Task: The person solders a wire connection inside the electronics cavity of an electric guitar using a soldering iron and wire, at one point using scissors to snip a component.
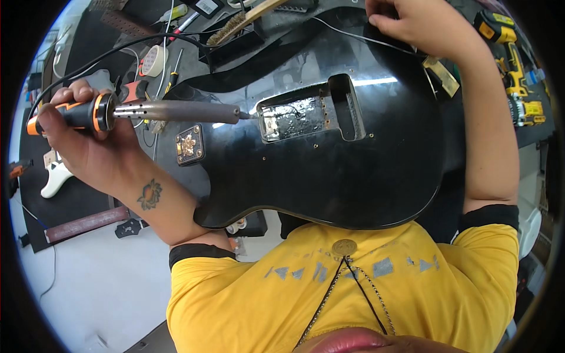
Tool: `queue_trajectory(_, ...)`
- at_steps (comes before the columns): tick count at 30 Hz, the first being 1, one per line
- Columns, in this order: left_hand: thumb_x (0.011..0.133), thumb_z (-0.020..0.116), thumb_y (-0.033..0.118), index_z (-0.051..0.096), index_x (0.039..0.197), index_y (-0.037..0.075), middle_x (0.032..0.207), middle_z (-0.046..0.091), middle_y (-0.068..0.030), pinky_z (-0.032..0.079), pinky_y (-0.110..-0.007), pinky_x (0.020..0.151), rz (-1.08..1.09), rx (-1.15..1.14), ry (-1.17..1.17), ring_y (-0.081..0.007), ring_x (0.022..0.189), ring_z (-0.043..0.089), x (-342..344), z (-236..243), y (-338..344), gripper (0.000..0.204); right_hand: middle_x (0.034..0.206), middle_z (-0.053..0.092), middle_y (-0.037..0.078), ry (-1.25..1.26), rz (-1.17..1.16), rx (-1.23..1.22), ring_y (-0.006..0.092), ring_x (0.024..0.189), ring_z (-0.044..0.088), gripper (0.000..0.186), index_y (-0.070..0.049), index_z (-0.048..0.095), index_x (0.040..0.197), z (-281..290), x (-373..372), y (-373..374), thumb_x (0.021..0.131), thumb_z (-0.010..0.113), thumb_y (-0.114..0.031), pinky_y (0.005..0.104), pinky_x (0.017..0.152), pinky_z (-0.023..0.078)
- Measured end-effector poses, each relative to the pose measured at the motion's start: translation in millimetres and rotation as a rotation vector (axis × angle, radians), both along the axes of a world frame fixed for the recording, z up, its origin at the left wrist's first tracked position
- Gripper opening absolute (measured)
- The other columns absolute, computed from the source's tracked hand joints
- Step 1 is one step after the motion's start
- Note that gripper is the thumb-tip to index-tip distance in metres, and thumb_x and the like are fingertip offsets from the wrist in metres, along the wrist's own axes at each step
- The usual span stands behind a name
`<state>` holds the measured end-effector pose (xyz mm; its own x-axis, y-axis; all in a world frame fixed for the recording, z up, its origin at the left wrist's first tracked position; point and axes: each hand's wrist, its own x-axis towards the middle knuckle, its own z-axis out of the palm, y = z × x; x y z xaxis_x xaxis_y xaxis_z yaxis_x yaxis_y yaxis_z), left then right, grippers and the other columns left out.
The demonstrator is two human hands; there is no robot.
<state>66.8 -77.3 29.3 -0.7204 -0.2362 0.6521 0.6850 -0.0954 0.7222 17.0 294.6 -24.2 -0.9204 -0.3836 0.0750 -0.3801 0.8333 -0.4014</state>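
Note:
My left hand [88, 126] is wrapped round the orange and black handle of a soldering iron [176, 110]. Its tip points right, to the left edge of a rectangular cavity [294, 117] in a glossy black electric guitar body [376, 176]. Whether the tip touches the metal there, I cannot tell. The body lies flat before me, a gold-and-black neck plate [189, 145] near its left side. Over its far right edge, my right hand [400, 23] has curled fingers, partly cut off by the frame's top; what they hold is hidden. A thin grey wire [359, 36] runs beneath that hand.
A wooden-handled brush [241, 22] rests on a black box at the back. Masking tape [154, 60] and a screwdriver [175, 73] lie back left. Yellow power drills [515, 70] stand at far right. The iron's black cord [123, 44] arches over the left side.

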Motion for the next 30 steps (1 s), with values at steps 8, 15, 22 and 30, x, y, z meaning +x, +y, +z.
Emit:
queue_trajectory(8,0.099,0.071,0.036,0.06,0.096,0.004,0.09,0.06,-0.0094,0.054,-0.03,0.063,0.047,-0.106,-0.033,-0.019,0.08,0.062,-10,-18,19,0.033,0.081,0.072,0.019,0.176,-0.001,-0.008,0.0312,0.073,0.07,0.015,0.004,0.072,0.092,-4,19,1,0.086,0.069,-0.01,0.0387,0.07,0.056)
queue_trajectory(15,0.098,0.071,0.038,0.062,0.094,0.004,0.086,0.06,-0.0099,0.056,-0.031,0.061,0.048,-0.2,-0.017,-0.0193,0.079,0.063,-12,-22,18,0.036,0.077,0.071,0.018,0.107,0.014,-0.048,0.0301,0.07,0.069,0.013,0.004,0.071,0.089,-3,9,4,0.087,0.068,-0.009,0.0375,0.067,0.055)
queue_trajectory(22,0.099,0.069,0.035,0.062,0.093,0.002,0.084,0.059,-0.0109,0.056,-0.032,0.063,0.032,-0.205,0.002,-0.02,0.079,0.063,-12,-20,24,0.035,0.077,0.07,0.019,0.211,0.107,-0.043,0.0309,0.07,0.069,0.011,0.004,0.07,0.087,2,24,-5,0.085,0.069,-0.007,0.0372,0.067,0.055)
queue_trajectory(30,0.098,0.067,0.023,0.06,0.098,-0.004,0.094,0.058,-0.0143,0.049,-0.035,0.075,0.089,-0.398,0.033,-0.0229,0.087,0.058,-24,4,64,0.028,0.08,0.072,0.018,0.056,0.099,-0.018,0.032,0.075,0.072,0.013,0.003,0.072,0.09,-8,3,1,0.087,0.067,-0.01,0.0387,0.071,0.056)
